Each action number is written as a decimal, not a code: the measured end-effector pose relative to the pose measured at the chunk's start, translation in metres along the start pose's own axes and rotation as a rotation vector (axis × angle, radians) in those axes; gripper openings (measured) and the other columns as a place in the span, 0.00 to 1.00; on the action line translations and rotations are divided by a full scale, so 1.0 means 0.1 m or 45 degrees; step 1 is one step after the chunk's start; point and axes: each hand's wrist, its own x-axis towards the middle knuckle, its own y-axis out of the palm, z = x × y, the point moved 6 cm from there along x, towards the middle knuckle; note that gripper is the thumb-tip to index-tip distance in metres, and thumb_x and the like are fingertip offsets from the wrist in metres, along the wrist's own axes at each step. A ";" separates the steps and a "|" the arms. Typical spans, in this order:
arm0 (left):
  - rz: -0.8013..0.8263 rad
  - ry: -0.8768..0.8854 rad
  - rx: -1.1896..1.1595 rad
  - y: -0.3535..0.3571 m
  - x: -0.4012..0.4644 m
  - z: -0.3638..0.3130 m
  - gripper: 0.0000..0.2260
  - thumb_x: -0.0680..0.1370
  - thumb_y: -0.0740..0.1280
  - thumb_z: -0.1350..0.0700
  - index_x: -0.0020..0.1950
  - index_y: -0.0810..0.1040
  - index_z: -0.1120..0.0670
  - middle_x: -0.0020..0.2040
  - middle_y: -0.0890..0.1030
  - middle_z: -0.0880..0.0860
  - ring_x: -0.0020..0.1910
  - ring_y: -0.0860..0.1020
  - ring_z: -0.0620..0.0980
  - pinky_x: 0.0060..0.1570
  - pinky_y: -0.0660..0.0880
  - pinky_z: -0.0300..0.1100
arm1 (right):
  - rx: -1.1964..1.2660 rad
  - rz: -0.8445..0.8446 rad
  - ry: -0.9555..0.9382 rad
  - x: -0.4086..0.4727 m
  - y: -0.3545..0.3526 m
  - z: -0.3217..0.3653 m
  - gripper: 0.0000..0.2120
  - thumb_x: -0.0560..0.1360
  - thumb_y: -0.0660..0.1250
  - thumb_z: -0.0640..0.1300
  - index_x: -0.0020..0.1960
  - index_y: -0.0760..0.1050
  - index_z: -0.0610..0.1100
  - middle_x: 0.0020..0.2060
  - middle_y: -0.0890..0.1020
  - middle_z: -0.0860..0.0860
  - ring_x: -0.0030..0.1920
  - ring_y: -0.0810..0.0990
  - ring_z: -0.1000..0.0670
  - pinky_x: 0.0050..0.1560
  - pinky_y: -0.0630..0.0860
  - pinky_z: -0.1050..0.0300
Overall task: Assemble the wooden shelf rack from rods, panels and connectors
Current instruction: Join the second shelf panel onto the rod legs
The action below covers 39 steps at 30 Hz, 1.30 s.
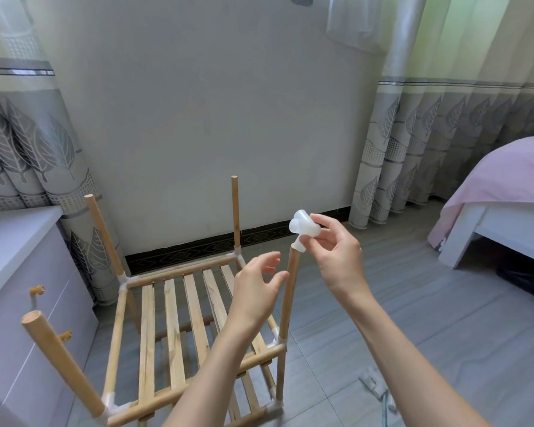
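Room: we see a grey wall, leaf-print curtains to both sides, a grey tiled floor, a bed with a pink cover at right and a white cabinet at left.
Rack: our half-built rack stands on the floor between cabinet and bed, a slatted shelf on top and a lower shelf showing beneath it.
Rods: we count 4 upright rods rising from the shelf corners, each in a white corner joint; the near-right rod stands between our 2 hands.
Right hand: we pinch a white connector in our right hand, thumb and fingers curled round it.
Connector: its lower socket sits right at the top of the near-right rod; we cannot tell whether it is seated on the rod.
Left hand: our left hand hangs just left of that rod, fingers spread loosely, holding nothing.
Floor parts: we see small white pieces lying near the rack's right foot.
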 end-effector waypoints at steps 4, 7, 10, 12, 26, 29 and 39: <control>0.055 -0.033 -0.084 0.16 0.01 0.07 0.12 0.75 0.69 0.60 0.58 0.80 0.50 0.45 0.80 0.40 0.45 0.77 0.33 0.43 0.71 0.23 | -0.082 0.023 -0.054 0.04 0.05 -0.02 0.15 0.72 0.70 0.36 0.51 0.75 0.55 0.41 0.82 0.56 0.44 0.82 0.56 0.47 0.76 0.66; 0.060 -0.091 -0.140 0.23 0.03 0.15 0.11 0.76 0.69 0.59 0.57 0.80 0.48 0.43 0.79 0.38 0.45 0.78 0.35 0.41 0.72 0.24 | -0.140 0.034 -0.101 0.06 0.07 -0.02 0.15 0.72 0.70 0.36 0.54 0.76 0.52 0.40 0.81 0.59 0.44 0.81 0.58 0.45 0.75 0.70; 0.040 -0.107 -0.204 0.27 0.04 0.17 0.09 0.76 0.69 0.59 0.51 0.79 0.45 0.42 0.80 0.40 0.44 0.79 0.36 0.41 0.72 0.25 | -0.144 0.046 -0.089 0.06 0.08 -0.07 0.15 0.71 0.70 0.36 0.52 0.76 0.52 0.40 0.81 0.58 0.43 0.81 0.58 0.43 0.74 0.72; 0.007 -0.107 -0.253 0.28 0.04 0.19 0.09 0.75 0.69 0.59 0.47 0.78 0.43 0.41 0.81 0.41 0.43 0.79 0.35 0.41 0.72 0.25 | -0.177 0.092 -0.094 0.04 0.11 -0.10 0.15 0.71 0.70 0.35 0.53 0.77 0.49 0.40 0.82 0.56 0.42 0.81 0.61 0.42 0.73 0.74; 0.174 -0.201 -0.439 0.28 0.20 0.38 0.06 0.72 0.72 0.62 0.47 0.84 0.53 0.42 0.85 0.51 0.45 0.83 0.48 0.52 0.78 0.44 | -0.261 0.129 -0.151 -0.04 0.18 -0.21 0.19 0.72 0.70 0.36 0.51 0.73 0.60 0.40 0.81 0.58 0.43 0.82 0.56 0.46 0.77 0.66; 0.237 -0.197 -0.461 0.23 0.19 0.37 0.07 0.73 0.71 0.61 0.50 0.83 0.54 0.44 0.85 0.51 0.47 0.82 0.46 0.52 0.77 0.41 | -0.258 0.110 -0.140 -0.05 0.19 -0.23 0.17 0.72 0.70 0.36 0.53 0.75 0.57 0.40 0.82 0.57 0.43 0.82 0.56 0.46 0.77 0.65; 0.431 -0.452 0.683 0.30 -0.50 1.50 0.15 0.76 0.66 0.48 0.62 0.75 0.49 0.57 0.76 0.47 0.58 0.71 0.46 0.58 0.71 0.43 | -0.214 0.102 -0.070 -0.07 0.17 -0.26 0.16 0.73 0.69 0.36 0.58 0.77 0.49 0.41 0.82 0.51 0.43 0.82 0.54 0.47 0.77 0.66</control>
